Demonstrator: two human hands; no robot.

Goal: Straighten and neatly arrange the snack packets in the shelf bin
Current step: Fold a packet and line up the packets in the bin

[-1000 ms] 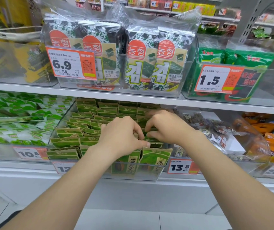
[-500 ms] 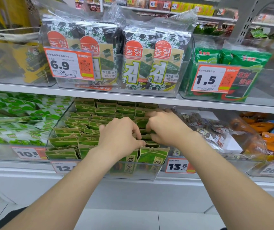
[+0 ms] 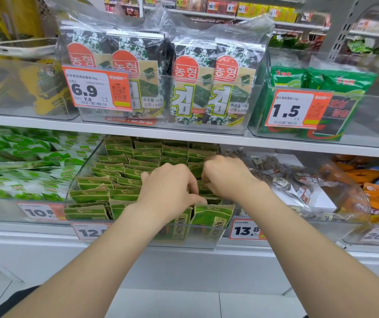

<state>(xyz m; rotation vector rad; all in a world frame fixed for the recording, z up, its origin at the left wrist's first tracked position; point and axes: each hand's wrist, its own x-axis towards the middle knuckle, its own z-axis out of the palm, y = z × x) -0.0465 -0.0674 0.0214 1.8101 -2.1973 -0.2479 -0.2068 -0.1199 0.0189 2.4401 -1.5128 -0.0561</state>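
Observation:
A clear plastic bin (image 3: 85, 171) on the lower shelf holds several rows of small green and brown snack packets (image 3: 119, 167). Both hands are inside the bin, close together over the middle and right rows. My left hand (image 3: 169, 188) has its fingers curled down among the packets, gripping their top edges. My right hand (image 3: 226, 176) is curled too and pinches packets just to the right. Two packets (image 3: 211, 218) stand upright against the bin's front wall below my hands. The packets under my hands are hidden.
The upper shelf edge (image 3: 184, 136) hangs close above the bin. A bin of green and white packets (image 3: 23, 161) sits to the left, bagged brown snacks (image 3: 298, 180) to the right. Price tags (image 3: 244, 229) line the shelf front. Seaweed packs (image 3: 193, 81) stand above.
Both hands stay in the same spot in the bin, shifting only slightly among the packets. The camera has moved a little.

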